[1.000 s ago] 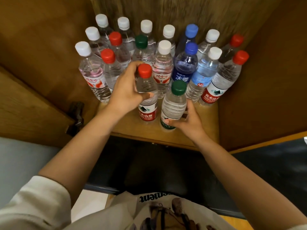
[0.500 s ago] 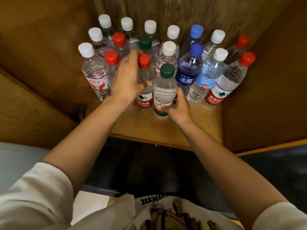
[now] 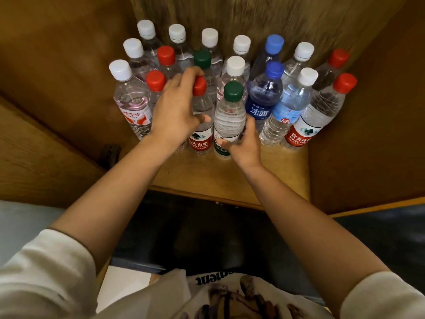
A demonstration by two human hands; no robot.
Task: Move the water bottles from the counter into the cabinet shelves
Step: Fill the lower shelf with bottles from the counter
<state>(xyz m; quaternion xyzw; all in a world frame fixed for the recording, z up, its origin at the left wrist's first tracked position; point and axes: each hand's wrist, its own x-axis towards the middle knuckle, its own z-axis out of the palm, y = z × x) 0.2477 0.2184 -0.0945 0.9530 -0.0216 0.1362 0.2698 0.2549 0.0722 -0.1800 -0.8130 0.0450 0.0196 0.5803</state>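
Observation:
Several water bottles stand packed on the wooden cabinet shelf, with white, red, green and blue caps. My left hand wraps around a red-capped bottle with a red label in the front row. My right hand grips the lower body of a green-capped bottle right beside it. Both bottles stand upright on the shelf, touching the rows behind. A dark blue bottle and a light blue-labelled bottle stand just to the right.
Wooden cabinet walls close in on the left, back and right. An open door with a dark hinge sits at the left. Bare shelf board shows in front of the bottles. Below lies a dark floor area.
Both hands have pushed the red-capped and green-capped bottles back from the shelf's front edge until they meet the other rows. The hands still hold them.

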